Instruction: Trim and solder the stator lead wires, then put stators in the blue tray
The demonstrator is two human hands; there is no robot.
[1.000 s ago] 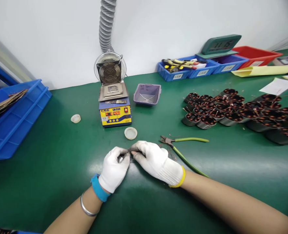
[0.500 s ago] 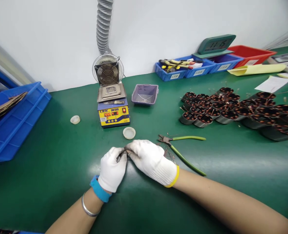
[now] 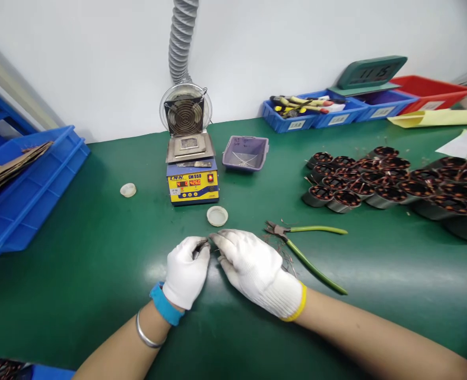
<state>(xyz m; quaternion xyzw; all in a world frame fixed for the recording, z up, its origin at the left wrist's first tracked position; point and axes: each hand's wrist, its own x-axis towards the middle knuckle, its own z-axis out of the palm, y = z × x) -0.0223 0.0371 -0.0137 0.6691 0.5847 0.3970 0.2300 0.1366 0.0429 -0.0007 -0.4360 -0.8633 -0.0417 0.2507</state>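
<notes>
My left hand [image 3: 186,272], in a white glove with darkened fingertips, is closed in a pinch. What it pinches is hidden by the fingers; a thin tip seems to poke out towards the right. My right hand [image 3: 253,266], gloved too, is just beside it with fingers stretched and the thumb apart, holding nothing I can see. Diagonal cutters [image 3: 284,236] with green handles lie spread on the green table [image 3: 233,338] to the right of that hand. Loose wire bits [image 3: 288,262] lie between them. A shallow white dish [image 3: 217,216] sits just beyond my fingertips.
Behind stands a yellow and blue solder pot [image 3: 193,187] under a grey duct [image 3: 183,42]. A purple tray [image 3: 246,168] is beside it, a small white cap [image 3: 128,190] to its left. Several copper-wound stators [image 3: 344,199] crowd the right; a blue crate [image 3: 31,195] is left.
My right hand has drawn slightly away from the left and its fingers have opened. The left hand keeps its pinch. The whole view has shifted a little.
</notes>
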